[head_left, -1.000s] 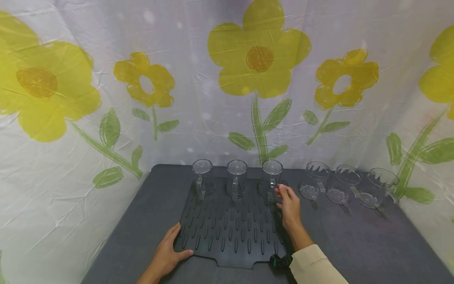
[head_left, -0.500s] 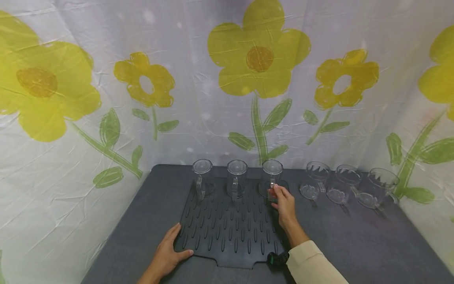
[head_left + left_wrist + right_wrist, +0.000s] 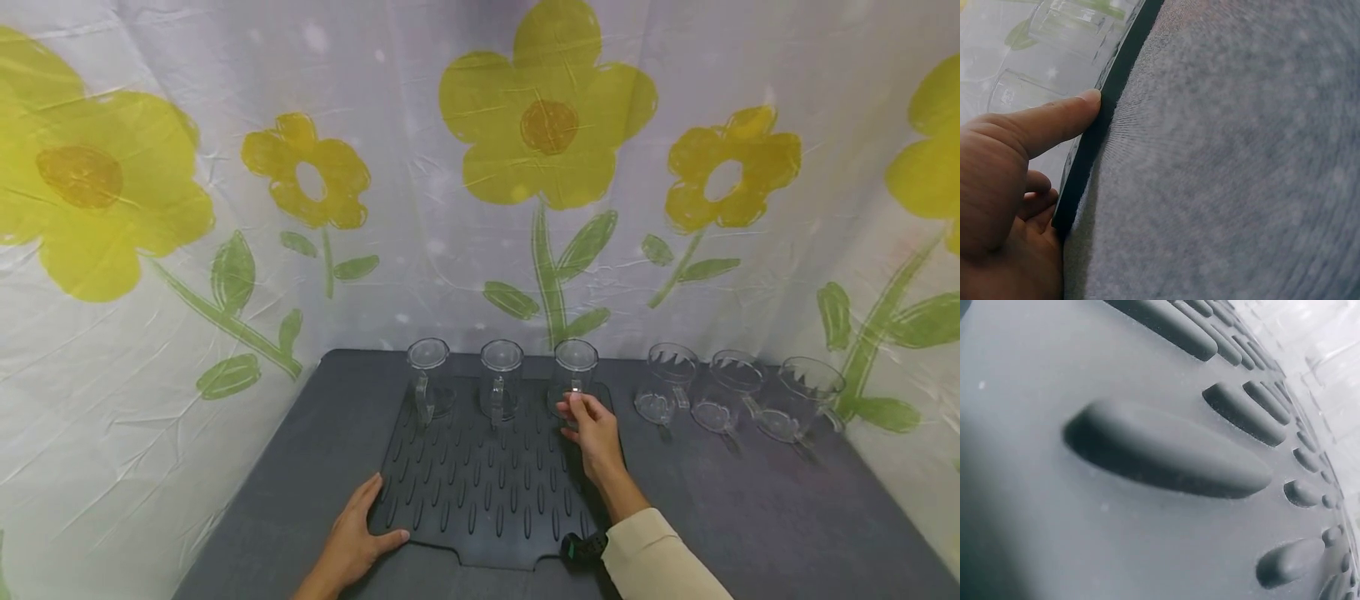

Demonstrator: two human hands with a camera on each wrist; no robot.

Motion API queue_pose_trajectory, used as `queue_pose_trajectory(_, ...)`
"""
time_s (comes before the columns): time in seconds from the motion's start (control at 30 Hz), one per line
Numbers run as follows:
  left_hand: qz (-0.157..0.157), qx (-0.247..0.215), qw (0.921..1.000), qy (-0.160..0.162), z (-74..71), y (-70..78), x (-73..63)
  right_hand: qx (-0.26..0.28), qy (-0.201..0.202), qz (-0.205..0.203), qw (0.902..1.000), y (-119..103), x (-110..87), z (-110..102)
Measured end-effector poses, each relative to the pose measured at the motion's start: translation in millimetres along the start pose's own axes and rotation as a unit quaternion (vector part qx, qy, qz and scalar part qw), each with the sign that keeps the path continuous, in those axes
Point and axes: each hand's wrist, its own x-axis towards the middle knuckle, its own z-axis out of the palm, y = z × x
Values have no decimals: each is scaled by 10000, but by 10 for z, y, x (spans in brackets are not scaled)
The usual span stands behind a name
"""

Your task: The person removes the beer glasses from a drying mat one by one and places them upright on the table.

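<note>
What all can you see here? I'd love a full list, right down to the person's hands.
Table: 1, dark grey, under everything
Mat: 1, near-black with raised ridges, on the table
Upside-down mugs: 3, clear, in a row across the mat's far end
Upright mugs: 3, clear, on the table to the right of the mat
Cloth: number of sheets unclear, white with yellow flowers, behind and beside the table
Wrist device: 1, black with a green spot, by the right cuff
Sleeve: 1, cream, on the right arm
Left hand: 1, bare, at the mat's near left corner
Right hand: 1, bare, at the rightmost upside-down mug
</note>
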Motion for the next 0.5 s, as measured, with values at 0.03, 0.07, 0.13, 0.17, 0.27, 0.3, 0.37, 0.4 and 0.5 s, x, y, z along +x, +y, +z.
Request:
queue_pose_trajectory(0.03, -2, 1, 10000, 2, 1, -2, -1, 82, -15, -11, 10000, 6, 4, 2)
queue_pose_trajectory(0.07, -6, 4, 10000, 5, 2, -2, -3, 147, -14, -30, 9999, 12, 8, 4)
queue_pose_trajectory(0.13, -7, 12, 10000, 11, 5, 1, -2, 241, -27, -108, 9996, 29, 17, 3)
queue_pose_trajectory(0.17, 0, 17, 10000, 17, 6, 3, 0, 269, -24, -146, 9995, 37, 22, 3)
queue_pose_trajectory(0.27, 7, 25, 10000, 30, 9, 4, 4, 347, -23, -236, 9991, 55, 36, -4)
queue_pose_trajectory(0.3, 8, 24, 10000, 34, 9, 4, 5, 372, -28, -249, 9990, 57, 38, -7)
queue_pose_trajectory(0.37, 1, 16, 10000, 33, 7, 1, 5, 375, -47, -248, 9990, 59, 40, -12)
queue_pose_trajectory(0.4, -5, 13, 10000, 34, 5, -1, 4, 358, -58, -249, 9990, 57, 39, -14)
queue_pose_trajectory(0.5, 12, 19, 10000, 31, 4, -4, 5, 286, -82, -261, 9992, 44, 30, -22)
